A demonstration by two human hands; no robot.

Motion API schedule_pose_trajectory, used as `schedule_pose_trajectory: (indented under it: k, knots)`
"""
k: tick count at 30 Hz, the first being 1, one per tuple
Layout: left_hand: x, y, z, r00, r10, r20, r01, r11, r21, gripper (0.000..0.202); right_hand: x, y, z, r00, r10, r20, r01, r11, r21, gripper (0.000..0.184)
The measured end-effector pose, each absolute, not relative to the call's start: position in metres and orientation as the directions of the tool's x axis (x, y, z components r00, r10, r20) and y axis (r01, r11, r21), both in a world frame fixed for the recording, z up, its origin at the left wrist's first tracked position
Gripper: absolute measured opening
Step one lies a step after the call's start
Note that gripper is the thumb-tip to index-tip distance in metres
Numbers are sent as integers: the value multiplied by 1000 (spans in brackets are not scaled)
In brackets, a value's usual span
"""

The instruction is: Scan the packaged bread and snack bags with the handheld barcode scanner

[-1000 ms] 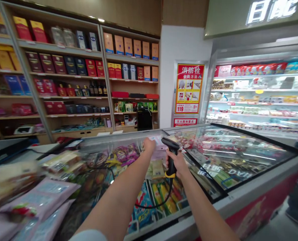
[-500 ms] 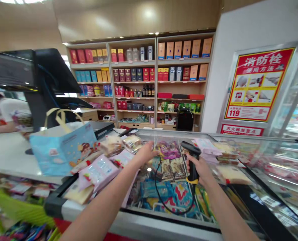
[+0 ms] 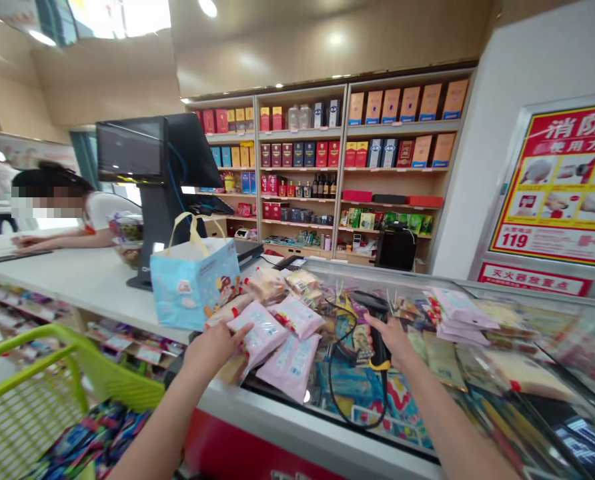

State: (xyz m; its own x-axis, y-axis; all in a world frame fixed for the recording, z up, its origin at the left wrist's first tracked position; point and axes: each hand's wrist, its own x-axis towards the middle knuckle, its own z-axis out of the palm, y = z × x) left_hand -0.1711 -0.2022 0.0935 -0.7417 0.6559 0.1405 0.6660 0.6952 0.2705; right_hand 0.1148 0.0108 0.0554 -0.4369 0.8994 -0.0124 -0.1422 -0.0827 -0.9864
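Observation:
My right hand (image 3: 393,341) is closed round the grip of a black barcode scanner (image 3: 375,319) with a yellow band; its black cable (image 3: 338,373) loops down over the freezer lid. My left hand (image 3: 216,349) reaches to a pile of pink snack packets (image 3: 266,333) on the glass lid of the chest freezer (image 3: 327,427). Its fingers touch the nearest pink packet; whether they grip it I cannot tell. Tan snack packs (image 3: 272,283) lie just behind the pink ones.
A light blue gift bag (image 3: 193,283) stands on the white counter (image 3: 67,277) by a till monitor (image 3: 150,157). Another person (image 3: 72,213) leans on the counter at far left. A green basket (image 3: 42,393) sits at lower left. More packets (image 3: 457,313) lie to the right.
The view has swung left, bringing the counter, till and basket in. My left hand moved left and down from the freezer's middle onto the pink packets. My right hand still holds the scanner.

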Motion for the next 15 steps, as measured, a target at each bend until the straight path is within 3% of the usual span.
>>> schedule_pose_trajectory:
  k: [4, 8, 12, 15]
  knots:
    - [-154, -180, 88, -782, 615, 96, 619, 750, 232, 64, 110, 7, 49, -435, 900, -35, -130, -101, -986, 31]
    - [-138, -165, 92, -751, 641, 158, 656, 696, 292, 68, 111, 9, 41, -439, 898, -24, -164, -106, -981, 31]
    - [-130, -167, 89, -686, 710, 156, 700, 588, 405, 87, 113, 11, 36, -459, 887, -48, -134, -123, -983, 33]
    - [-131, -173, 85, -648, 758, 72, 702, 559, 442, 66, 115, 14, 34, -461, 885, -60, -106, -122, -987, 33]
